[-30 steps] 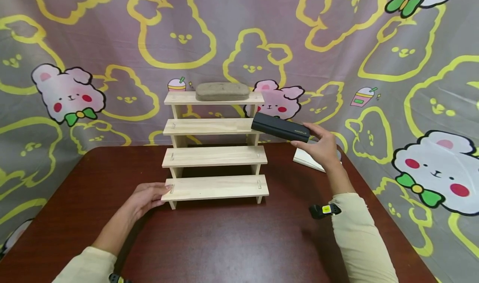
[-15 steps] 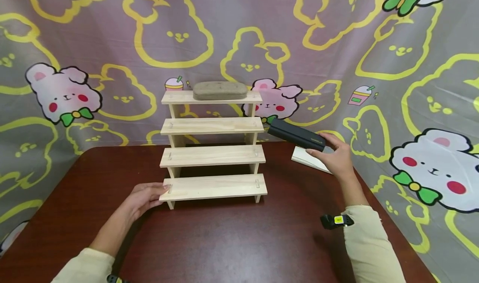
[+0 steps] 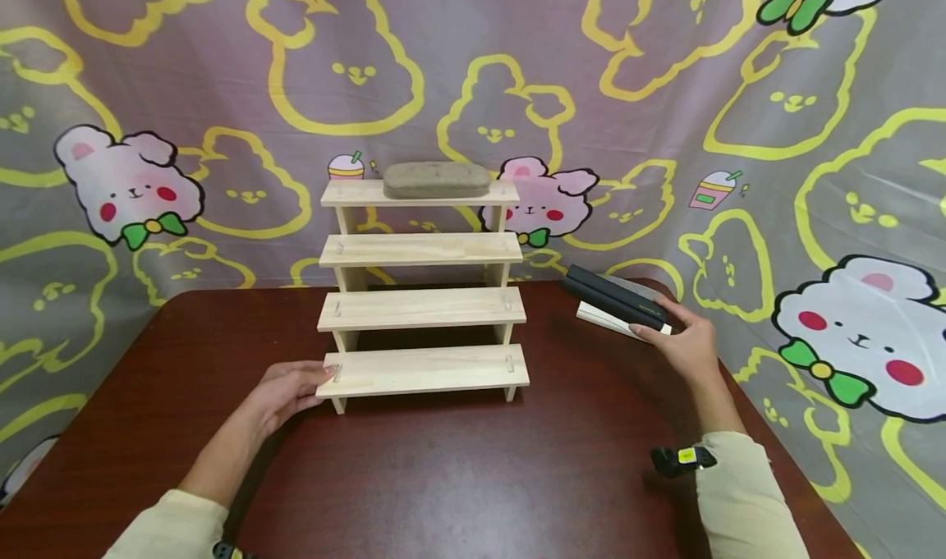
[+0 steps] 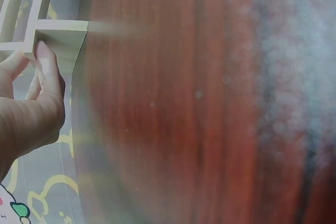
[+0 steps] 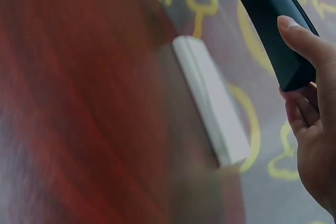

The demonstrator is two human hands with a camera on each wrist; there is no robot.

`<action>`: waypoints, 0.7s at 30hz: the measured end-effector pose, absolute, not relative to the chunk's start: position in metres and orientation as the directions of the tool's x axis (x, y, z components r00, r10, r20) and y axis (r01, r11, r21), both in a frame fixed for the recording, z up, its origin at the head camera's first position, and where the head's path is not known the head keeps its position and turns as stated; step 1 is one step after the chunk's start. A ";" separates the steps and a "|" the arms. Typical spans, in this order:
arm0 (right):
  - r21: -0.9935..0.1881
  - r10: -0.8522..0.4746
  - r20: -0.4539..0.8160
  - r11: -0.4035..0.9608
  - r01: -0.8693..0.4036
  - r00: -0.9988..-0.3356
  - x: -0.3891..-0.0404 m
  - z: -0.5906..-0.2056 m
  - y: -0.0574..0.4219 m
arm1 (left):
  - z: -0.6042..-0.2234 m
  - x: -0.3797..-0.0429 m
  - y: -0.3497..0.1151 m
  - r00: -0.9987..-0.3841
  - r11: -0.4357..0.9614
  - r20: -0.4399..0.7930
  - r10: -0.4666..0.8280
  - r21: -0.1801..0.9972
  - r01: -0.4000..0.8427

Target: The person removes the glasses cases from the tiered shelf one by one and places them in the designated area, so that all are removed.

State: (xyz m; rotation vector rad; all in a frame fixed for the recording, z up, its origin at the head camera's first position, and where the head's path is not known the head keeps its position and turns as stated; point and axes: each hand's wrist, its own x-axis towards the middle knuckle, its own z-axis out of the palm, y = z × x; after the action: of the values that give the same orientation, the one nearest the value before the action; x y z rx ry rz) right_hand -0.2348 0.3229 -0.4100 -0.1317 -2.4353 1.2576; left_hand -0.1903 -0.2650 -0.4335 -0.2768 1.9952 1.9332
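Note:
My right hand holds a long black glasses case by its near end, thumb on one side and fingers on the other. The case tilts over the table's back right corner, overlapping a white, flat-sided case in the head view. In the right wrist view, the white case lies on the table apart from the black one. At the left, my left hand pinches the end of the lowest board of a stepped wooden shelf. A grey-brown oblong case sits on the top board.
The shelf stands on a dark red-brown table. A grey textured item shows partly behind the black case. A patterned curtain hangs close behind the table and along its right side.
My right hand has carried the black glasses case right and down, away from the shelf, to above the white case. My left hand keeps its hold on the lowest board.

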 end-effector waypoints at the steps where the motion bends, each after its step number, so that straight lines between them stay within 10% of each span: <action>1: -0.801 0.263 0.286 0.594 -0.079 -0.922 -0.234 -0.414 0.327 | -0.433 -0.190 -0.265 -0.920 0.053 -0.377 0.103 0.926 -0.374; 21: -0.693 0.163 0.062 0.717 0.076 -0.985 -0.221 -0.450 0.362 | -0.433 -0.190 -0.264 -0.924 0.061 -0.371 0.097 0.928 -0.366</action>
State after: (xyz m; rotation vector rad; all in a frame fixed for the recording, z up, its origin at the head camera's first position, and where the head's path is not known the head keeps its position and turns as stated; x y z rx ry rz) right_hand -0.2214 0.3623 -0.4502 -0.1957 -2.8003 1.1214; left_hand -0.1895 -0.2643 -0.4334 -0.2700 2.0112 1.9268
